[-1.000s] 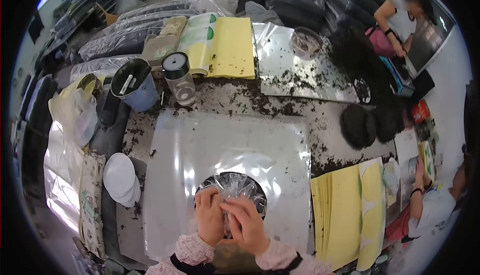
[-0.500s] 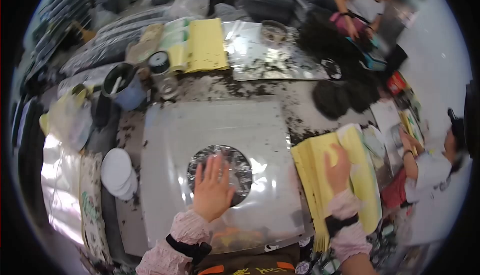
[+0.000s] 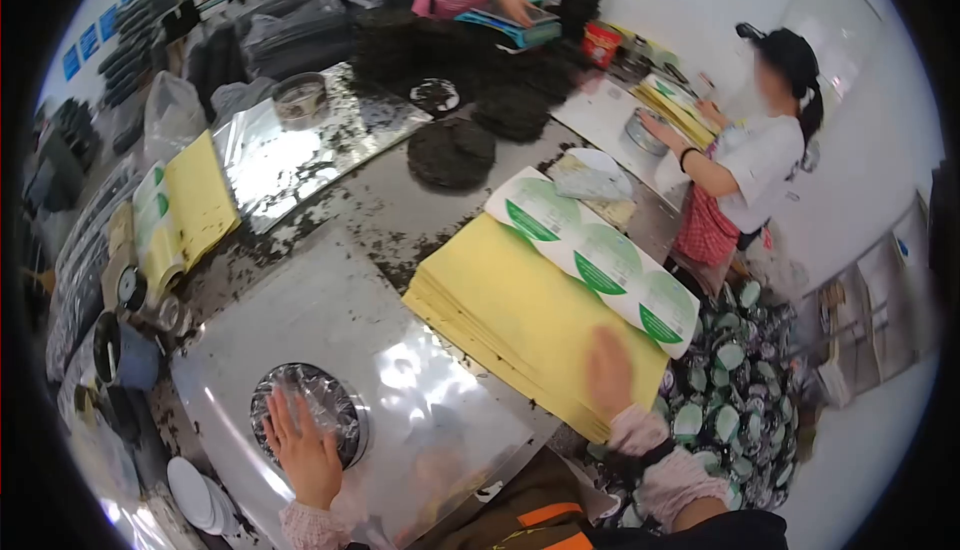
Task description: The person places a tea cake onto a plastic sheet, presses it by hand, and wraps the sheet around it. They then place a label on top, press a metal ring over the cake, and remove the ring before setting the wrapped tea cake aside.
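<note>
My left hand [image 3: 305, 455] lies with fingers spread on a dark round disc [image 3: 347, 430] covered in crinkled clear plastic film. That disc rests on a shiny metal sheet [image 3: 300, 320] in front of me. My right hand [image 3: 606, 375], blurred by motion, is stretched out over the near right part of a stack of yellow paper sheets [image 3: 500, 300], and nothing shows in it. Along the far right edge of the stack lies a strip of white labels [image 3: 600, 260] with green round prints.
White discs [image 3: 190, 490] and a blue cup [image 3: 137, 355] stand at the left. Dark round cakes [image 3: 450, 153] and loose dark flakes lie farther back. A second metal sheet [image 3: 330, 150] holds a metal ring [image 3: 300, 100]. Two people [image 3: 765, 150] work beyond; many round packs [image 3: 735, 390] fill the right.
The view has turned to the right, bringing the label strip and round packs into fuller view. My left hand stays on the disc; my right hand has moved across the yellow sheets.
</note>
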Available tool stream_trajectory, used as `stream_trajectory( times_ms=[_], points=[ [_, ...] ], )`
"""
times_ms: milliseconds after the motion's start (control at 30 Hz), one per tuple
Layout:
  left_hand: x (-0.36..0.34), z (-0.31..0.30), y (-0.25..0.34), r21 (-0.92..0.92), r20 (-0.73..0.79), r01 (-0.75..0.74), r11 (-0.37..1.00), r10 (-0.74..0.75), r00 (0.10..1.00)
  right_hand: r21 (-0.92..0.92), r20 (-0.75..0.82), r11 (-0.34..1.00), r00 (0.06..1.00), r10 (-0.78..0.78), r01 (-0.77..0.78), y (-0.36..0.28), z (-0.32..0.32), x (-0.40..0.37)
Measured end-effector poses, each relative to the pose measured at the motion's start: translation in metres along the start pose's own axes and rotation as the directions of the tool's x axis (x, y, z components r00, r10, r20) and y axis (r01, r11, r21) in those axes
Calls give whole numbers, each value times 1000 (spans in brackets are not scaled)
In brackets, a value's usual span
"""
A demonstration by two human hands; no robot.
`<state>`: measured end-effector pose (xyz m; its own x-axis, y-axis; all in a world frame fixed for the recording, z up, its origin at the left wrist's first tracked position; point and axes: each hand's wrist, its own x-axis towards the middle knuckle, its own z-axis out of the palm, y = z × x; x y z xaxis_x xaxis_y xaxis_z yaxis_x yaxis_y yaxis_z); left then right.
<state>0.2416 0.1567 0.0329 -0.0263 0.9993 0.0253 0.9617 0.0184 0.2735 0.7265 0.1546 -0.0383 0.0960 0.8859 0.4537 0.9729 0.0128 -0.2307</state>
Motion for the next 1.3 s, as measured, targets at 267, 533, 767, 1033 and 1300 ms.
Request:
stream_trajectory(
  times_ms=[267,533,767,1033,1300],
  points=[
    [1,7,-4,61,-22,-35,998,36,999,-258,-184,963,974,-129,79,115,-49,-5],
    [1,8,-6,88,-50,-55,995,59,997,-53,-89,999,996,6,-11,119,-68,11],
    [2,5,-6,57,-53,-44,997,47,997,209,-154,907,903,400,-366,121,-54,7],
    [3,-2,0,4,-62,3,1000,-2,998,230,-187,893,883,431,-388,142,-111,203],
    [3,11,-12,-130,-131,-38,991,21,991,792,21,310,485,-874,526,-313,42,93]
  ],
)
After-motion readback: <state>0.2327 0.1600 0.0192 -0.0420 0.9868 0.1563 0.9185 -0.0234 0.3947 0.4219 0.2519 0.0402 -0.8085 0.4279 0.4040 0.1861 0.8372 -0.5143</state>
